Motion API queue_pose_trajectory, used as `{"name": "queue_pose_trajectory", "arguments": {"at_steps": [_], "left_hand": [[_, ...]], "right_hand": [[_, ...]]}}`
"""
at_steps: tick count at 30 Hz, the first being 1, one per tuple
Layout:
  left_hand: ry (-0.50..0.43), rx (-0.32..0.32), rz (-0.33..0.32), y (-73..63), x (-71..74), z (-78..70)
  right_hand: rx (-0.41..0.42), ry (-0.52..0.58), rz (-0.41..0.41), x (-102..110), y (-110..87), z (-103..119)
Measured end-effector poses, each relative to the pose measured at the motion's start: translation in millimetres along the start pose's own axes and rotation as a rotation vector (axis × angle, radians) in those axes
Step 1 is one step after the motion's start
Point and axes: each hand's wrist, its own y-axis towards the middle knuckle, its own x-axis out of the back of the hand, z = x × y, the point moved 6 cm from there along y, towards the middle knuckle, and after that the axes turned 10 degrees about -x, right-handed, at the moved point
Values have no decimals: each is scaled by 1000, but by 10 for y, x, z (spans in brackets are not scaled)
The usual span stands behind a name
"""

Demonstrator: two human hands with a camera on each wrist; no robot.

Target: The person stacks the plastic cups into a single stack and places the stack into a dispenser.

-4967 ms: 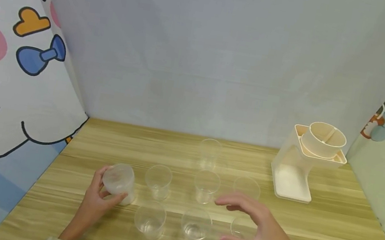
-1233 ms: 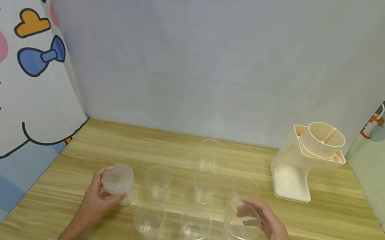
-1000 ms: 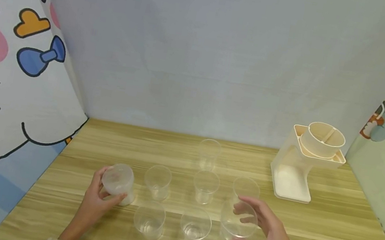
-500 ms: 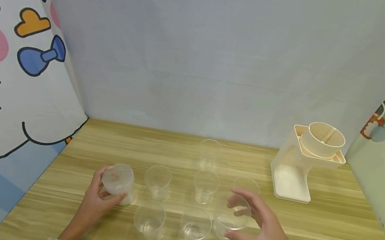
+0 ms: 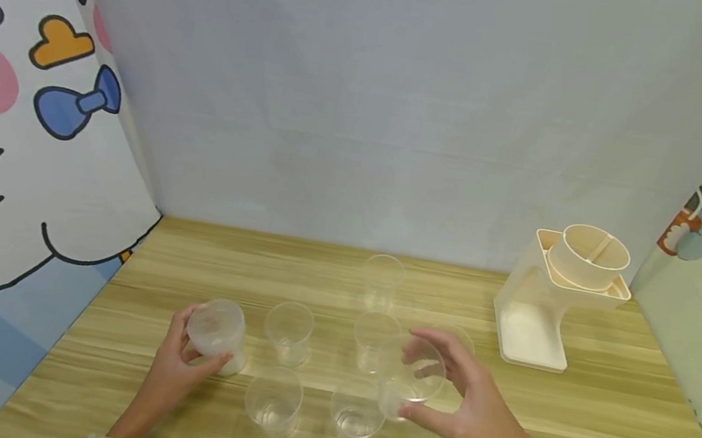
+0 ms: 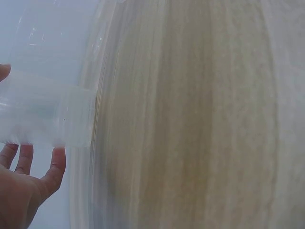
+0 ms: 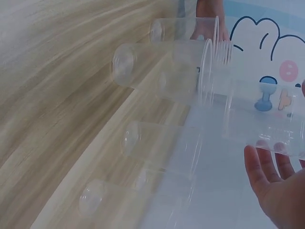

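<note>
My left hand point(image 5: 182, 368) grips a stack of nested, frosty-looking plastic cups point(image 5: 219, 328) at the left of the table. In the left wrist view, the thumb and fingers lie around the stack point(image 6: 47, 109). My right hand point(image 5: 465, 410) holds one clear plastic cup point(image 5: 389, 391) by its side, thumb in front and fingers behind. The right wrist view shows this held cup point(image 7: 262, 121) raised off the table, above the standing cups. In front stand two clear cups, a left one point(image 5: 272, 404) and a middle one point(image 5: 354, 424), the latter just below the held cup.
Behind them stand a left cup point(image 5: 288, 331), a middle cup point(image 5: 369, 328) and a right cup point(image 5: 463, 334) partly hidden by my right hand. One more cup point(image 5: 382, 284) stands farthest back. A cream dripper stand point(image 5: 535, 330) with a round top is at the back right.
My right hand, at first empty beside the front right cup, has taken hold of that cup, lifted it and carried it left toward the middle cups. The left hand has stayed on the stack.
</note>
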Motion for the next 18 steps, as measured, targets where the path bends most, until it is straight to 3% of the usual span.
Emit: {"name": "queue_pose_trajectory", "arguments": {"at_steps": [18], "left_hand": [[30,7,3,-7,3,-4]], "right_hand": [[-8,26,49,-101,255,15]]}}
